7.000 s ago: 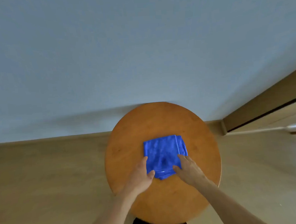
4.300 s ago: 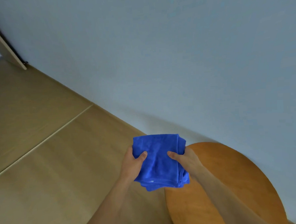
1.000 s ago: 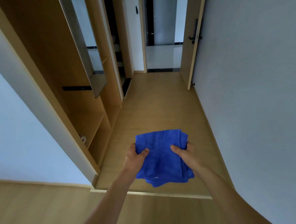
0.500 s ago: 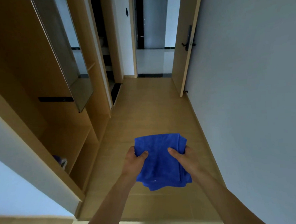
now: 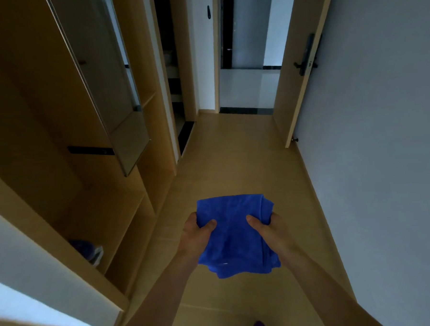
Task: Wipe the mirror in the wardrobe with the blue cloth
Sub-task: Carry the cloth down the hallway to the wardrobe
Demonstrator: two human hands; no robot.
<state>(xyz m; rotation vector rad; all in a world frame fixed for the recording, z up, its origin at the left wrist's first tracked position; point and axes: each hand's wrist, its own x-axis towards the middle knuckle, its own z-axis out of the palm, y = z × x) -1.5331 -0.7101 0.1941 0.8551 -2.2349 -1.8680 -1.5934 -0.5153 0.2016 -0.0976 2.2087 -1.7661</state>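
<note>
**Cloth held in both hands, mirror up and to the left**

Counted: one blue cloth (image 5: 235,234), two bare hands, one mirror (image 5: 105,81), one wardrobe (image 5: 40,127), one open door (image 5: 296,71).

The left hand (image 5: 195,236) gripped the cloth's left edge. Its thumb (image 5: 208,225) was curled over the top face, and the other fingers were tucked underneath, out of sight. The right hand (image 5: 272,231) gripped the right edge the same way, thumb (image 5: 255,221) on top and fingers hidden below. The folded cloth spanned the gap between the two thumbs. Its far edge stood beyond the fingertips and its near edge drooped below the wrists. It hung over the wooden floor (image 5: 233,157), touching nothing but the hands.

The mirror was well above and to the left of the left-hand fingers. It was a tall narrow panel inside the open wardrobe, seen at a steep angle. A black rail (image 5: 91,150) sat just beside its lower end. A purple and white item (image 5: 89,249) lay on a low wardrobe shelf left of the left hand; what it was could not be told. A plain wall (image 5: 382,141) ran along to the right of the right-hand fingers. Far beyond the fingertips stood the door, with a dark handle (image 5: 306,64). Nothing stood between the hands and the mirror.
</note>
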